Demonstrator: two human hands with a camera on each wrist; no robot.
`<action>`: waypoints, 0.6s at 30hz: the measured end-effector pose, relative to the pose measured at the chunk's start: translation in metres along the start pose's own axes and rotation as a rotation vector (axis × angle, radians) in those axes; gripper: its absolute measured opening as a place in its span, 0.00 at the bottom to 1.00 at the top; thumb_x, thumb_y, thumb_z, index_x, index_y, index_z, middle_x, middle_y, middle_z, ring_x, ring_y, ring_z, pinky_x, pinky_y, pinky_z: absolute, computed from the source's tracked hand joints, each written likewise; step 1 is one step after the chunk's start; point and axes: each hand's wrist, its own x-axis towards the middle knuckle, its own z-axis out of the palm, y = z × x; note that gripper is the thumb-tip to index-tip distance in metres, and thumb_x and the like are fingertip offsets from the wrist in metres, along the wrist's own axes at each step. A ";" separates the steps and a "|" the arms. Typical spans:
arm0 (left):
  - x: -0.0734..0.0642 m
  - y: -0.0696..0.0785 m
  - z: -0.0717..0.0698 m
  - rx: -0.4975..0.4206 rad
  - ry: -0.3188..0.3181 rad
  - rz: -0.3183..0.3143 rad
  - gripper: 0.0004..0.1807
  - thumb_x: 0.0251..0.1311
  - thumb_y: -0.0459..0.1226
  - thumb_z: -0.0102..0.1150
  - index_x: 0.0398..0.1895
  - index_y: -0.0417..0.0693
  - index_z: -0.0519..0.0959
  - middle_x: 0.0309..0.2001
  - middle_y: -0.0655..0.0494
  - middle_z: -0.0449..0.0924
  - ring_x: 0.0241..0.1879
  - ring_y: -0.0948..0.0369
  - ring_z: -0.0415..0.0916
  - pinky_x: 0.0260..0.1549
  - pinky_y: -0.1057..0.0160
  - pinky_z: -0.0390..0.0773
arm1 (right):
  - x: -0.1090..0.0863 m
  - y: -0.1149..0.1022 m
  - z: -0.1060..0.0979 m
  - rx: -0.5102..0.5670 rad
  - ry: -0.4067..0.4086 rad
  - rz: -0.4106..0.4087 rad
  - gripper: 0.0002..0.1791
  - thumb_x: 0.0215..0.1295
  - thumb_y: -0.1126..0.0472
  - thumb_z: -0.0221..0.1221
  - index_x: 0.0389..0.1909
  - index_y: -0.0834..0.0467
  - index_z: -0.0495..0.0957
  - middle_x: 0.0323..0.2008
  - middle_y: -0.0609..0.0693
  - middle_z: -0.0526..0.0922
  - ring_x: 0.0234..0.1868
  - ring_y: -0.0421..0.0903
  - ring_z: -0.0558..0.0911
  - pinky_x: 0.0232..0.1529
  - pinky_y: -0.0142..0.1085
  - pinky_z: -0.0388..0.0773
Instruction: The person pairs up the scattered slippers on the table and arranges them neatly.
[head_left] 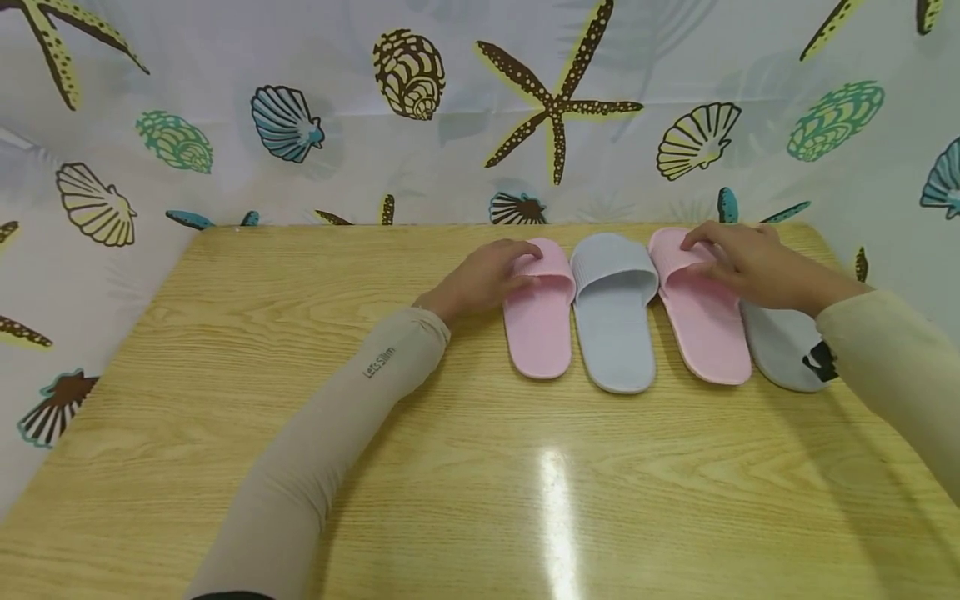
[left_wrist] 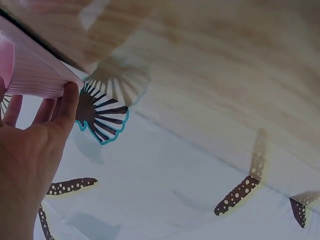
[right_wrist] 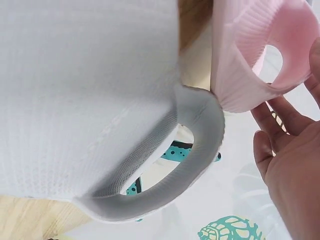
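Four slippers stand side by side, toes toward the back edge. My left hand (head_left: 483,279) pinches the ribbed strap of the left pink slipper (head_left: 538,333); in the left wrist view its fingers lie against that strap (left_wrist: 40,75). A grey slipper (head_left: 617,333) sits between the two pink ones, with neither hand on it. My right hand (head_left: 757,262) holds the other pink slipper (head_left: 708,333) by its strap, fingers over the outside and thumb at the opening. Beneath my right wrist lies a second grey slipper (head_left: 783,350), its front part hidden in the head view.
All of this is on a wooden table (head_left: 450,467) with a bright glare streak near its front middle. A white cloth (head_left: 337,192) printed with shells and starfish hangs behind the table and along its sides. Both forearms wear beige sleeves (head_left: 322,433).
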 end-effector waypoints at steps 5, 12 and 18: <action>-0.006 0.000 -0.002 -0.016 0.065 -0.020 0.21 0.72 0.46 0.54 0.64 0.52 0.73 0.66 0.51 0.73 0.69 0.54 0.66 0.73 0.55 0.62 | -0.009 -0.003 0.001 0.005 0.097 -0.053 0.18 0.75 0.56 0.53 0.62 0.56 0.68 0.65 0.62 0.72 0.68 0.67 0.66 0.62 0.66 0.50; -0.022 0.003 -0.010 -0.034 0.132 -0.024 0.21 0.71 0.46 0.56 0.63 0.51 0.74 0.65 0.51 0.74 0.69 0.54 0.67 0.72 0.57 0.62 | -0.024 -0.012 0.009 0.091 0.194 -0.100 0.16 0.75 0.60 0.53 0.61 0.55 0.70 0.67 0.62 0.70 0.69 0.67 0.63 0.59 0.67 0.47; -0.041 0.010 -0.008 -0.001 0.145 0.041 0.20 0.70 0.45 0.57 0.61 0.50 0.75 0.64 0.50 0.74 0.68 0.53 0.67 0.71 0.56 0.63 | -0.039 -0.019 0.023 0.097 0.300 -0.166 0.16 0.74 0.65 0.53 0.60 0.56 0.70 0.67 0.63 0.69 0.67 0.67 0.64 0.57 0.69 0.47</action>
